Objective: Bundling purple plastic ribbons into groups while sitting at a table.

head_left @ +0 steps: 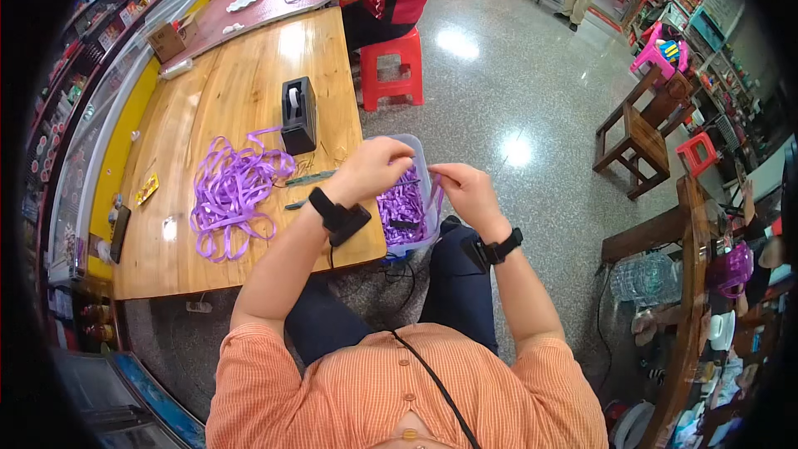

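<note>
Right hand [467,191] pinches purple ribbon [436,189]; left hand [374,169] curls over the bin [432,229], its hold unclear.

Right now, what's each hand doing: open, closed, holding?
Left hand: fingers curled; whether it holds anything can't be told.
Right hand: closed, pinching a purple ribbon.

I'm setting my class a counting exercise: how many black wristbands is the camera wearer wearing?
2: a black wristband around the wrist of the left hand, another around the wrist of the right hand, which pinches purple ribbon.
</note>
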